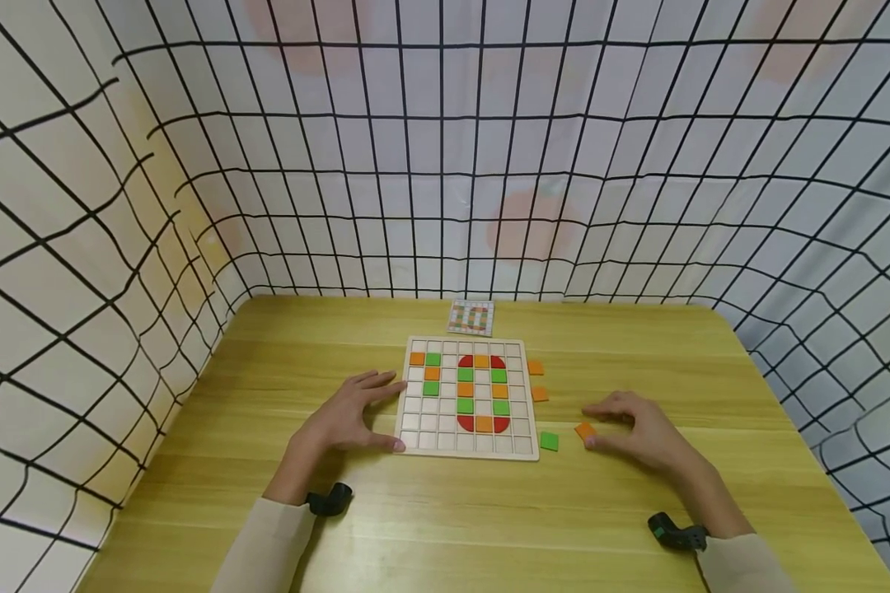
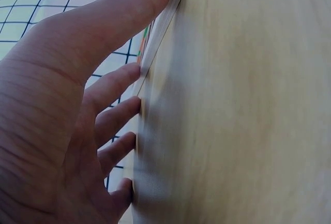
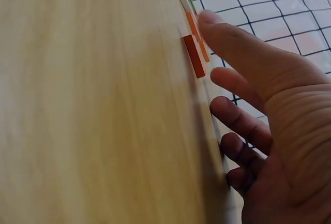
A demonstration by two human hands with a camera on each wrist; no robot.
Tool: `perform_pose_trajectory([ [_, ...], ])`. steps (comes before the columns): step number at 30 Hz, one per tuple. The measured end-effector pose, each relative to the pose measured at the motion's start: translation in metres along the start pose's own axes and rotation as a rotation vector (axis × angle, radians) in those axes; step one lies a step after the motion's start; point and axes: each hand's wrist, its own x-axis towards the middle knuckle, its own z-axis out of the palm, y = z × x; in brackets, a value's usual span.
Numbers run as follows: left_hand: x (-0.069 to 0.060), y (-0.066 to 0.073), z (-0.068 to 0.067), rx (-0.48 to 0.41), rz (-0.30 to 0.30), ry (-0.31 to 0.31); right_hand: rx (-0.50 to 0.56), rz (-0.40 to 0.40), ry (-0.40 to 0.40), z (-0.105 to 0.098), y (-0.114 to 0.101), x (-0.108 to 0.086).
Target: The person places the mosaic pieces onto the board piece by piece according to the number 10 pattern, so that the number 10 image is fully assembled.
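A pale wooden grid board [image 1: 445,441] lies flat, with red, orange and green pieces set in several of its cells. My left hand [image 1: 344,412] is spread at its left side, thumb and index fingertip at the board's edge. In the left wrist view that hand [image 2: 67,94] has its fingers apart along the edge. My right hand [image 1: 641,428] rests right of the board around a loose orange tile [image 1: 584,431], thumb beside it. From the right wrist, the orange tile [image 3: 194,56] lies on the table near the thumb [image 3: 227,35], and no grip on it shows.
A loose green tile [image 1: 549,441] lies between the board and my right hand. Two more orange tiles, one upper [image 1: 536,367] and one lower [image 1: 540,394], lie along the board's right edge. Behind the board is a small pattern card [image 1: 470,318]. Black netting [image 1: 445,218] surrounds the wooden table [image 1: 445,527].
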Motion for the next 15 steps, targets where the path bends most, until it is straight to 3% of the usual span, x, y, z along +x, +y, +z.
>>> perform_pose_trajectory([
  [8,-0.0010,0.0010,-0.0002,-0.001,-0.003,0.009,0.006,-0.083,-0.020,0.0011,0.0064,-0.0001],
  [15,-0.0008,0.0007,0.0003,-0.003,0.003,0.008,-0.016,-0.059,0.017,0.0059,0.0070,0.0009],
])
